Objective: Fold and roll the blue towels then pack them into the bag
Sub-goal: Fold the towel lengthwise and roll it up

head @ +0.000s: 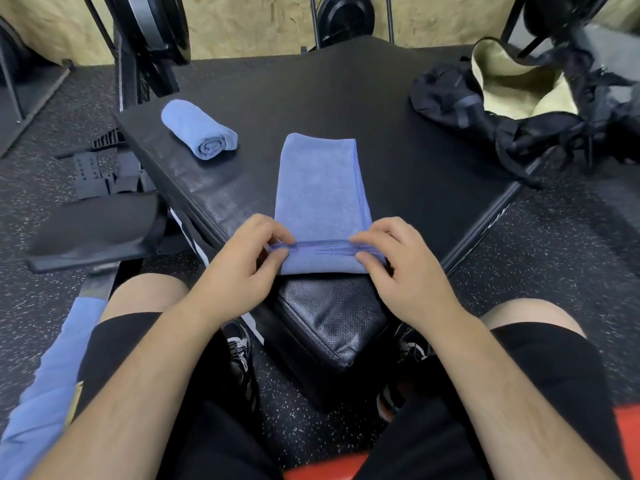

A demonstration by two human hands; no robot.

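Note:
A blue towel (320, 188), folded into a long narrow strip, lies on the black padded platform (398, 140) pointing away from me. Its near end is turned over into a first short fold. My left hand (239, 268) pinches the left side of that fold and my right hand (405, 268) pinches the right side. A rolled blue towel (201, 133) rests at the platform's left edge. Another blue towel (45, 386) hangs over my left thigh. The black bag (512, 95) lies open at the far right, showing its pale yellow lining.
A black seat pad (93, 230) stands low to the left. Gym machine frames and weight plates (152, 26) line the back wall. Speckled rubber floor surrounds the platform. An orange bench edge (627, 441) shows under my right leg.

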